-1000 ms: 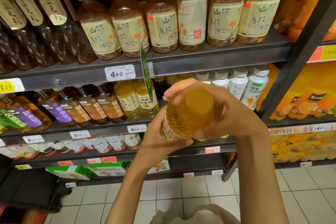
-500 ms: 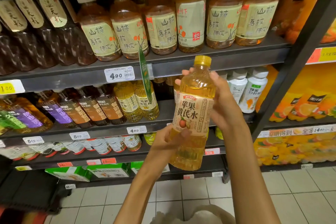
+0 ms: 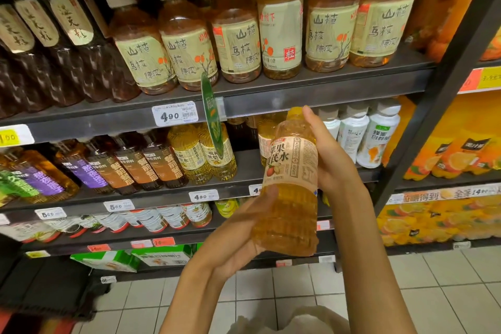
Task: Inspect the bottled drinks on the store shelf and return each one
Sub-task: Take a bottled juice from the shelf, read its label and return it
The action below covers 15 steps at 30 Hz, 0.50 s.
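The amber bottle (image 3: 291, 190) is held upright in front of the middle shelf (image 3: 151, 199), and every place below is given relative to it. At its lower left the left hand (image 3: 238, 236) is seen with its grip curled round the ribbed lower body, thumb laid on the front just under the label; behind its upper right the right hand (image 3: 329, 160) is wrapped round the back of the label, with a fingertip reaching up beside the yellow cap. A slip is judged the main risk: the lower body is ribbed and smooth, and if one hand is released before the other is set, the bottle could be dropped onto the tiled floor (image 3: 406, 287) below. To the left of the bottle stand two yellow bottles (image 3: 206, 154), and farther left a row of dark bottles (image 3: 130, 163); these could be knocked over if the return is swung wide. Just up and left, a green hanging tag (image 3: 212, 116) juts out from the shelf edge (image 3: 298, 102) above and could be caught by the cap. Directly behind the bottle a gap in the row appears to be open, though it is largely hidden. To the right, white bottles (image 3: 376, 138) stand close and could be nudged.
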Each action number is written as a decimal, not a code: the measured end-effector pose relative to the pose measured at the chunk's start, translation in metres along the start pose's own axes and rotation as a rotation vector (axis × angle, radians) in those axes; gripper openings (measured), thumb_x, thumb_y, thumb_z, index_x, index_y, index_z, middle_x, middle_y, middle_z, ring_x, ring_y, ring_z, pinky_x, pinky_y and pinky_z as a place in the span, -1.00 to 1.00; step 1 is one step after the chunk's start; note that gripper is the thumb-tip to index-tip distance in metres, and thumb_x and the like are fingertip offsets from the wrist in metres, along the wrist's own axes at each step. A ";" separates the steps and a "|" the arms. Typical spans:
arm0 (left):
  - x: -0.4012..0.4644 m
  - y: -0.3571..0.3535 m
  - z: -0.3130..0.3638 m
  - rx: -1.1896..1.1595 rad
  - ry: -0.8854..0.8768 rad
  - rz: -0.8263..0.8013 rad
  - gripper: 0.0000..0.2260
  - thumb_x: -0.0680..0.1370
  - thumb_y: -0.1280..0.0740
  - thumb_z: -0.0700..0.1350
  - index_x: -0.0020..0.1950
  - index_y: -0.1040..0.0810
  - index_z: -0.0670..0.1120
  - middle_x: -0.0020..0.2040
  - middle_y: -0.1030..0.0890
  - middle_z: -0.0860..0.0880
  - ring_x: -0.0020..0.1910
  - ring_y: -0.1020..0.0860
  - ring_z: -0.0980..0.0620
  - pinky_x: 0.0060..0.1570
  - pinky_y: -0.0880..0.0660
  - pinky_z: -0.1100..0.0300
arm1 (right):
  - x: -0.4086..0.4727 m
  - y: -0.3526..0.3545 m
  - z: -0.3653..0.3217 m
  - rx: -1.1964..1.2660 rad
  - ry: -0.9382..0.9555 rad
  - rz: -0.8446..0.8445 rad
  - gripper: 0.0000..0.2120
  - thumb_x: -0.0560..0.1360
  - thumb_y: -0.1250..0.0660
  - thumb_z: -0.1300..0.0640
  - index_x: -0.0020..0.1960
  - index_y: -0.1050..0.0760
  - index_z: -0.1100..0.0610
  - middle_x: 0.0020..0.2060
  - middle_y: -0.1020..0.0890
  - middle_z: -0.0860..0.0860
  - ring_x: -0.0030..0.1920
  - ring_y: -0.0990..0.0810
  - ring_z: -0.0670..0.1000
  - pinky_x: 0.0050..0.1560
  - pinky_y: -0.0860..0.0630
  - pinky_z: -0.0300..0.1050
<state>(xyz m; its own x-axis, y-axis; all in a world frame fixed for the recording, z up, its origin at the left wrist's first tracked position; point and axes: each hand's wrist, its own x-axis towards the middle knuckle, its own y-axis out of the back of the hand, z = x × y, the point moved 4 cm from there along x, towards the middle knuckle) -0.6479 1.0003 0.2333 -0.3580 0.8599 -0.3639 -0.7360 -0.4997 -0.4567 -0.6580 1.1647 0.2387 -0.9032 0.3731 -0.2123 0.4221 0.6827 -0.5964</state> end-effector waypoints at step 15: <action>-0.003 -0.004 0.007 -0.383 0.034 -0.125 -0.29 0.19 -0.62 0.05 0.24 -0.54 -0.22 0.18 -0.55 -0.38 0.02 -0.61 -0.33 -0.15 -0.59 -0.13 | 0.018 0.005 0.031 -0.055 -0.171 0.011 -0.59 0.51 -0.31 -0.14 0.13 -0.55 0.20 -0.14 -0.70 0.14 -0.10 -0.69 0.08 -0.04 -0.63 -0.03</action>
<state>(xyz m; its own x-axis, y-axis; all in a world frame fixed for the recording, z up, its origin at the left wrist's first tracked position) -0.6481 1.0007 0.2417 -0.2551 0.9159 -0.3098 -0.5027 -0.3993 -0.7667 -0.6745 1.1553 0.2085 -0.8965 0.2717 -0.3499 0.4316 0.7139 -0.5515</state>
